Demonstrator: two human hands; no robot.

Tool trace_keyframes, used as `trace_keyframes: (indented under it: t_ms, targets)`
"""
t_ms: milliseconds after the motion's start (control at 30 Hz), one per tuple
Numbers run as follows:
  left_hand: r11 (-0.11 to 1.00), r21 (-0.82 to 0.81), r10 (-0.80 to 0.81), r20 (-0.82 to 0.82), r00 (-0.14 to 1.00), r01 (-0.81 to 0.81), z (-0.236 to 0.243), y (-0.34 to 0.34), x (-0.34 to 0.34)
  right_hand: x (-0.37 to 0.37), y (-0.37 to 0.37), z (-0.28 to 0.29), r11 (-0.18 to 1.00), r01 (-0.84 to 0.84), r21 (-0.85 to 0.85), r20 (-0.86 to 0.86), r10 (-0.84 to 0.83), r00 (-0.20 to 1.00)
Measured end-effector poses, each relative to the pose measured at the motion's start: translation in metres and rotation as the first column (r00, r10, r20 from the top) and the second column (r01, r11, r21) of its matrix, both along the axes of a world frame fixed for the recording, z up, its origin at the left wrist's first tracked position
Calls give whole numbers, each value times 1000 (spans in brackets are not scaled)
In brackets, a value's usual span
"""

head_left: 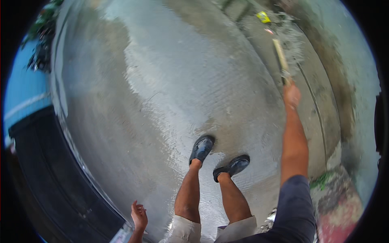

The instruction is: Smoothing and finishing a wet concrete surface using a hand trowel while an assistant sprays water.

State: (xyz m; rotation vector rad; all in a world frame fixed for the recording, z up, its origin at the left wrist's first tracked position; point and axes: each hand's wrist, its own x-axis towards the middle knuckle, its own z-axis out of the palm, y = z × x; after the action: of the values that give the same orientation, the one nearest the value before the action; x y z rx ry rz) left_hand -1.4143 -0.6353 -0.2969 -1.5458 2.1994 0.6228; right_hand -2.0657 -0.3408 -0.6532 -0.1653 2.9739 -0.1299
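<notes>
My right arm stretches far forward along the right side. Its hand [291,96] is closed around the near end of a pale yellow stick-like tool [279,54], which points away from me over the concrete ledge. Motion blurs the tool, and I cannot make out its far end. A ragged whitish patch [289,34] lies beside it. Near that patch are a yellow-green wrapper [263,17] and a small red-and-white scrap [268,31]. My left hand [139,214] hangs low at the left, fingers loosely curled and apart, holding nothing.
I stand in dark shoes [201,148] on wet, shiny concrete [162,81]. A raised ledge and a pale wall [348,52] run along the right. A mossy, reddish block [338,206] sits at the lower right. At the left are a long black structure [52,174], a blue surface and plants.
</notes>
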Motion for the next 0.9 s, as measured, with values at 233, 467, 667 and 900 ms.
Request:
trace_keyframes:
  t_ms: [233,467,667,900]
  targets:
    - [971,-8,236,-137,962,-240,7,7,-7,191,-90,61,798,-160,-582,304,395,867]
    - [962,-23,250,-340,907,-273,-4,-48,-21,482,-207,-1,580,-476,-661,424,812,401]
    - [922,-29,350,-356,867,-385,-31,-118,59,405,-297,-26,761,-291,-579,480,607,633]
    - [885,-54,400,-422,814,-463,-14,-210,142,148,-248,45,950,-97,-297,-138,57,989]
